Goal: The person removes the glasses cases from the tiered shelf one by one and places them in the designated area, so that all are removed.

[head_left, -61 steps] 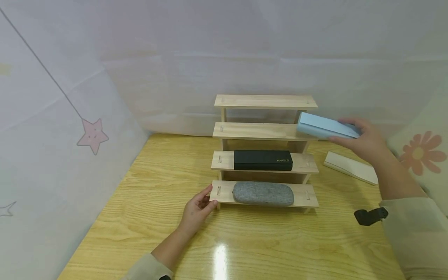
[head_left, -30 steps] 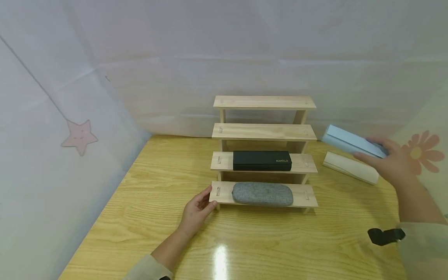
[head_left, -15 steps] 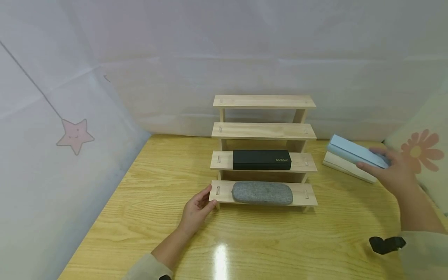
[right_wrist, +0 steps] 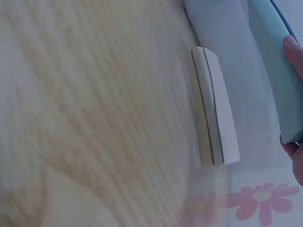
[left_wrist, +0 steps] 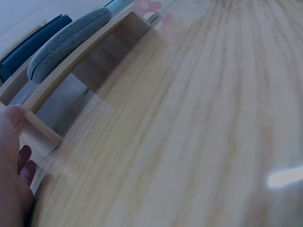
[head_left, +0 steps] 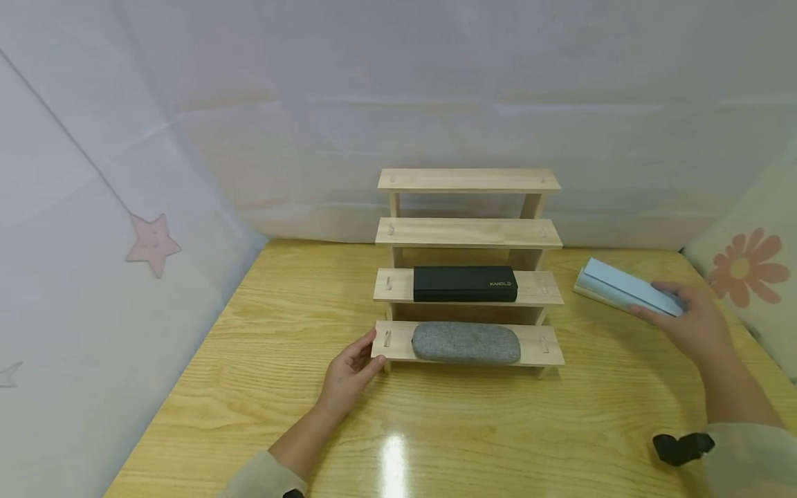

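A light blue glasses case (head_left: 629,285) is held by its right end in my right hand (head_left: 697,321). It hangs over a white glasses case (head_left: 607,299), hiding most of it in the head view; the right wrist view shows the white case (right_wrist: 218,109) lying on the table, apart from the blue one (right_wrist: 279,80). My left hand (head_left: 349,373) grips the left end of the lowest board of a stepped wooden shelf (head_left: 467,234). A grey fabric glasses case (head_left: 465,343) lies on that board. On the second board from the bottom sits a black case (head_left: 465,284) with gold lettering.
The two upper boards of the shelf bear nothing. A wood-grain table (head_left: 280,304) carries everything, with pale cloth walls (head_left: 436,83) behind and at both sides. A black strap (head_left: 683,448) shows near the right sleeve.
My right hand has carried the blue case rightward, away from the shelf's third board, then lowered it over the white case. My left hand keeps its grip on the shelf.
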Motion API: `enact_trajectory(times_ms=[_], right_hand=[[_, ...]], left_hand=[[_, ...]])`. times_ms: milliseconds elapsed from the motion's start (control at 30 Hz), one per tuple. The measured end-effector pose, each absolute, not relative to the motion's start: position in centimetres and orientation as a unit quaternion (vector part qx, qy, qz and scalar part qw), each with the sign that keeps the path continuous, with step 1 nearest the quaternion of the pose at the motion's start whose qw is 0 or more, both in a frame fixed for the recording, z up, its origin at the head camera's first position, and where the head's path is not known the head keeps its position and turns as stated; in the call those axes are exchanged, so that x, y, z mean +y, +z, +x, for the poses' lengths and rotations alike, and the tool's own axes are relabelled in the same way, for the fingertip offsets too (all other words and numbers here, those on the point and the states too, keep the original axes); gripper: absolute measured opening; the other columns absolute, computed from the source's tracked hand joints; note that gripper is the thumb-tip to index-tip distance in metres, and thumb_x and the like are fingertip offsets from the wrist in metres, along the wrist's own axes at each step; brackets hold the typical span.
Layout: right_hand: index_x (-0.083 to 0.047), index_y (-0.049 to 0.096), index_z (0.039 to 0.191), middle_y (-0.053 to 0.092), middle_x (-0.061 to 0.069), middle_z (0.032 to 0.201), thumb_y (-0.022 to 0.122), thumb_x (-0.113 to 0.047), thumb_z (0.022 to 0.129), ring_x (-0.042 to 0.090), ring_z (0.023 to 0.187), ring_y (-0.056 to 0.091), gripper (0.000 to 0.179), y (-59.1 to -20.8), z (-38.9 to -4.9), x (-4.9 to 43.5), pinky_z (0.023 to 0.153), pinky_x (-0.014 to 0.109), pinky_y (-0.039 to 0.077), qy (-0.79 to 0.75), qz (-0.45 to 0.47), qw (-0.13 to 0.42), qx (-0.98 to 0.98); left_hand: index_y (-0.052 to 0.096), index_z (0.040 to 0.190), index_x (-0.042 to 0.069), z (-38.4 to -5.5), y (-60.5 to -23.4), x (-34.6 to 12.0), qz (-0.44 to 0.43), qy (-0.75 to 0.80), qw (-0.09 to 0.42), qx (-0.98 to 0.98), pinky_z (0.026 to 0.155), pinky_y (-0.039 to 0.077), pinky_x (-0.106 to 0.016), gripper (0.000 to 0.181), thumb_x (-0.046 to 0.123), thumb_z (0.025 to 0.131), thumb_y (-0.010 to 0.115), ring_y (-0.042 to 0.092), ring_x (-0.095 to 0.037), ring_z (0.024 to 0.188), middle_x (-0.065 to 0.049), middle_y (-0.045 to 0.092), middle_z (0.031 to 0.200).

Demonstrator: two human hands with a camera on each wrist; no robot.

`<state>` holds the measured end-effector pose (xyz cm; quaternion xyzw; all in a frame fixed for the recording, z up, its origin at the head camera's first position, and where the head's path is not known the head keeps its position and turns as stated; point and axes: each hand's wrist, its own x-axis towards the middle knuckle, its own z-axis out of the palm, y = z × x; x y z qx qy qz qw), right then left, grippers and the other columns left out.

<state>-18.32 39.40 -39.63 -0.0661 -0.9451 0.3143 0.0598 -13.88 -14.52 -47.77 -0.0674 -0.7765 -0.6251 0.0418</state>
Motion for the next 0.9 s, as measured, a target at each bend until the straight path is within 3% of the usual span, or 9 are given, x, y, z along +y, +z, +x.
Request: enact_trajectory(times_ms=[233, 567, 900], right_hand=[[0.004, 0.038, 0.146, 0.037, 0.040, 0.142, 0.066, -0.050, 0.090, 0.054, 0.116, 0.041, 0.082, -41.2, -18.1, 39.5, 0.078, 0.060, 0.042, 0.315, -0.060, 0.057, -0.945], [0.006, 0.039, 0.145, 0.035, 0.042, 0.141, 0.065, -0.051, 0.090, 0.056, 0.117, 0.040, 0.083, -42.5, -17.8, 39.5, 0.080, 0.063, 0.041, 0.302, -0.060, 0.047, -0.950], [0.007, 0.041, 0.143, 0.037, 0.044, 0.139, 0.067, -0.052, 0.089, 0.058, 0.116, 0.039, 0.084, -43.5, -17.8, 39.9, 0.084, 0.068, 0.038, 0.294, -0.054, 0.037, -0.953]], left_hand=[[0.052, 0.139, 0.000, -13.8, -47.8, -14.5, -0.061, -0.630, 0.037, -0.773, 0.104, 0.049, -0.031, 0.053, 0.011, 0.091, 0.069, 0.055, -0.033, 0.128, -0.014, 0.051, 0.146], [0.052, 0.139, 0.000, -13.9, -47.8, -14.4, -0.060, -0.634, 0.038, -0.770, 0.103, 0.049, -0.028, 0.052, 0.009, 0.091, 0.070, 0.056, -0.033, 0.126, -0.015, 0.052, 0.144], [0.052, 0.139, 0.001, -13.9, -47.8, -14.5, -0.056, -0.629, 0.036, -0.774, 0.104, 0.050, -0.034, 0.053, 0.012, 0.091, 0.070, 0.055, -0.033, 0.128, -0.014, 0.052, 0.145]])
